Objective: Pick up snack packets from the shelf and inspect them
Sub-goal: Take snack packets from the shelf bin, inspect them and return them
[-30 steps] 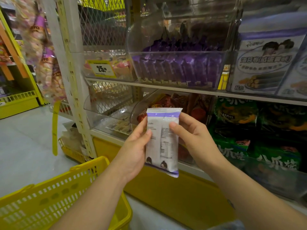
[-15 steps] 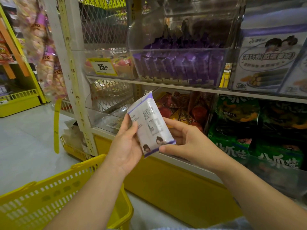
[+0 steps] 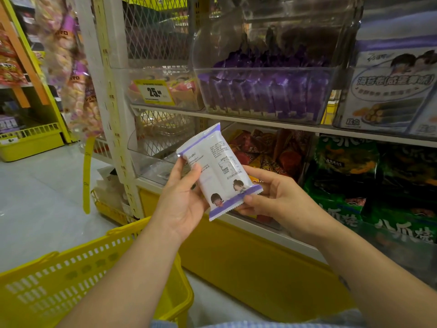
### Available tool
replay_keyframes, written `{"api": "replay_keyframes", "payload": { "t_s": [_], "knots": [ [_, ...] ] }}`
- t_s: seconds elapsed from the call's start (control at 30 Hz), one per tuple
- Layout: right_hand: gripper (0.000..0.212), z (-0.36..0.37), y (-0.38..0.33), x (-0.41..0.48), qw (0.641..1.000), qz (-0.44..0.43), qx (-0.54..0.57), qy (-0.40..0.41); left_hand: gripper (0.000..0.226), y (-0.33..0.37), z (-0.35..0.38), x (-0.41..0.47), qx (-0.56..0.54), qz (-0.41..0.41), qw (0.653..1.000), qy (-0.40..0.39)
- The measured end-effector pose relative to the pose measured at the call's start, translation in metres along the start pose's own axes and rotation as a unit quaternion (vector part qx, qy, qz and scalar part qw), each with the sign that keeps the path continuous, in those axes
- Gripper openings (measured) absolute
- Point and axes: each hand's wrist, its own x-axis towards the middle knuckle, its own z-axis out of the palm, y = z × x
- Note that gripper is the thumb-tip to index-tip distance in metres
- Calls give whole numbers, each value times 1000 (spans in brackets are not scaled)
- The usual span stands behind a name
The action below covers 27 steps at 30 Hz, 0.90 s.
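Observation:
I hold a white snack packet (image 3: 218,170) with purple ends, small print and two cartoon figures, in front of the lower shelf. It is tilted, its top leaning left and away. My left hand (image 3: 182,200) grips its left edge, thumb on the face. My right hand (image 3: 272,197) pinches its lower purple end from the right. Above, a clear bin (image 3: 264,91) on the upper shelf holds a row of several purple packets.
A yellow shopping basket (image 3: 78,280) hangs at my lower left. Red and orange snack bags (image 3: 267,150) and green bags (image 3: 347,166) fill the lower shelf. A white box (image 3: 390,91) stands upper right. A price tag (image 3: 153,92) reads 25. Grey floor lies left.
The packet went from upright to tilted with its top leaning left. My right hand slid from its upper right edge down to its bottom end. My left hand stayed on the left edge.

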Motion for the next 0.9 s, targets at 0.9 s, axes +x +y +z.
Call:
{"api": "replay_keyframes", "payload": {
  "t_s": [0.9],
  "knots": [
    [45,14,5,-3,946,-48,-298,119,41,-9,-3,-4,512,72,851,-89]
  ]
}}
